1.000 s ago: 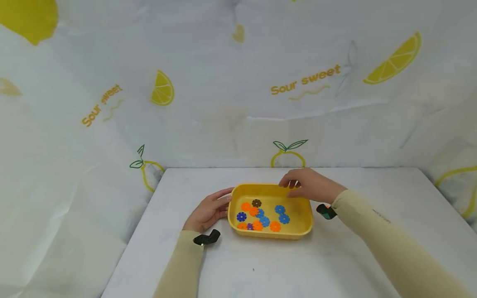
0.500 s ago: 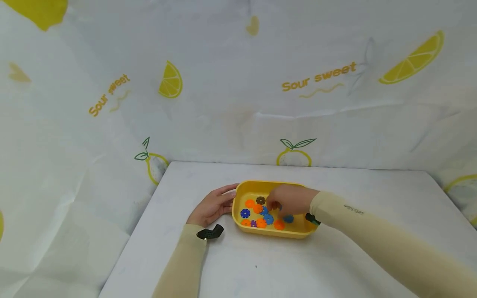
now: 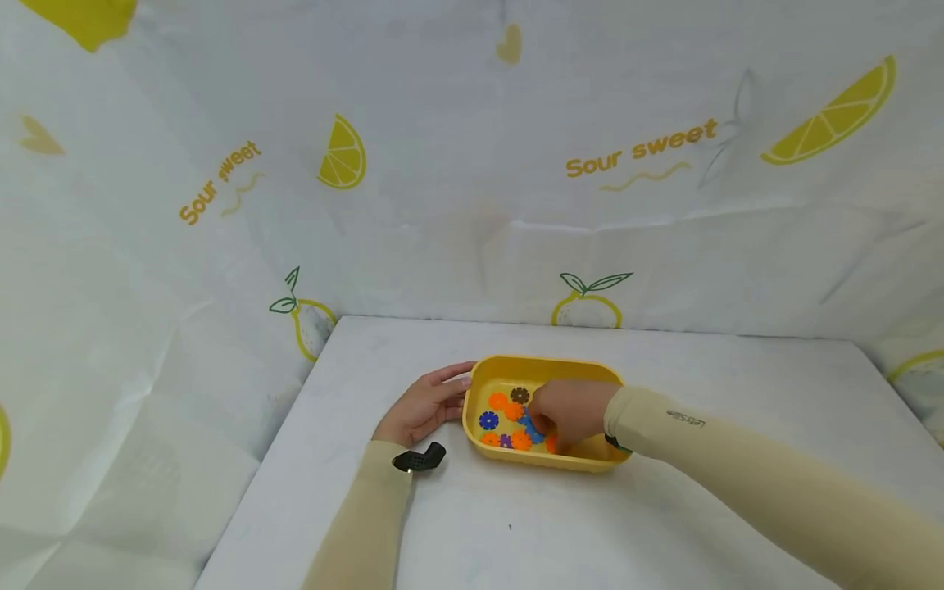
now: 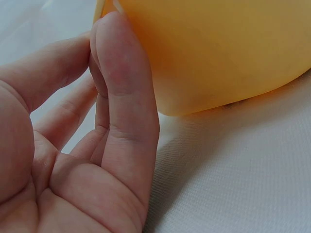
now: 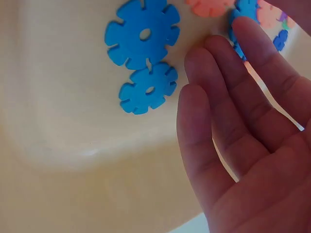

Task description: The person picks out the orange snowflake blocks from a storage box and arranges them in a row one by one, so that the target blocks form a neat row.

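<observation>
A yellow plastic bin [image 3: 546, 463] on the white table holds several notched snowflake discs: orange [image 3: 497, 401], dark blue [image 3: 489, 420], brown [image 3: 519, 396], purple and light blue. My left hand [image 3: 420, 410] rests at the bin's left end, its fingertips right at the rim and outer wall. Down inside the bin is my right hand [image 3: 578, 406], fingers bent loosely over the discs. The right wrist view shows those fingertips close beside a light-blue disc [image 5: 245, 9], none visibly held. Two more light-blue discs, one large [image 5: 124, 43] and one smaller [image 5: 138, 94], lie left of the fingers.
The white tabletop [image 3: 509, 541] runs out around the bin. Behind it hangs a white cloth backdrop [image 3: 457, 246] printed with lemons. Black wrist mounts [image 3: 419, 457] sit on the beige sleeves [image 3: 361, 524].
My right hand has moved from above the bin's far right rim down and inward over the discs. The left hand stays at the bin's left end. The head view has shifted slightly.
</observation>
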`<state>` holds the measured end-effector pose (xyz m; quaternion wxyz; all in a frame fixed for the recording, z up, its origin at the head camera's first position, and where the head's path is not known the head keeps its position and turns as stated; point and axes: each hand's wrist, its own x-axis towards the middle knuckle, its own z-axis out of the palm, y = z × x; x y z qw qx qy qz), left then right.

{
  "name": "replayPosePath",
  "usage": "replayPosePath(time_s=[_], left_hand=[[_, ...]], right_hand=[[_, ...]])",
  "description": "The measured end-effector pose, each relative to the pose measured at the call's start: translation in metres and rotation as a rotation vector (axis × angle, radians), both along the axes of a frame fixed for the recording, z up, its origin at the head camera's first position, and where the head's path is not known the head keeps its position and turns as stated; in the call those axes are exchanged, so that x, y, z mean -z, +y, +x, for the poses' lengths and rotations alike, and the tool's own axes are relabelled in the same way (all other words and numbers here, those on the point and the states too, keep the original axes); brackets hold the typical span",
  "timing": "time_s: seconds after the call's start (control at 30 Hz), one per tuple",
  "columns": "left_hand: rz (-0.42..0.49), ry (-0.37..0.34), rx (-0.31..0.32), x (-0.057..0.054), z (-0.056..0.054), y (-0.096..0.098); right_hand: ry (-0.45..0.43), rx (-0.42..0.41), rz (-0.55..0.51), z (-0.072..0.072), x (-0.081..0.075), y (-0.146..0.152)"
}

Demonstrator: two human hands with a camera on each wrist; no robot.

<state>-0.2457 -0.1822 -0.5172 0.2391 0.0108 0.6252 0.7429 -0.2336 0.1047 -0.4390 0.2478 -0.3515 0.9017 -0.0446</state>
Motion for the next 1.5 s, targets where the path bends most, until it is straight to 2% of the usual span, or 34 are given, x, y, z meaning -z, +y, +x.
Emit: replayPosePath(time_s=[0.2,0.37,0.6,0.87,1.07,1.2,1.37,1.5], left_hand=[[0.002,-0.003,-0.001,0.001,-0.001,0.000],[0.006,-0.002,-0.003,0.000,-0.001,0.001],[0.004,-0.002,0.001,-0.003,-0.001,0.001],[-0.008,-0.005,-0.004,-0.002,-0.001,0.000],[-0.011,-0.002,0.003,-0.002,0.000,0.001],[-0.032,-0.002,-0.010,-0.002,0.001,0.002],[-0.042,-0.005,-0.016,-0.001,0.002,0.003],[-0.043,0.004,-0.010,0.001,0.002,0.003]], right_hand=[[0.045,-0.047,0.040,-0.001,0.004,-0.004],[0.029,-0.033,0.032,-0.003,0.006,-0.006],[0.015,-0.018,0.030,-0.004,0.002,-0.008],[0.004,0.001,0.021,-0.004,-0.002,-0.008],[0.012,0.059,-0.030,-0.009,-0.013,0.001],[0.011,0.058,-0.078,-0.012,-0.021,0.009],[0.001,0.087,-0.125,-0.012,-0.027,0.022],[-0.004,0.113,-0.201,-0.009,-0.034,0.035]])
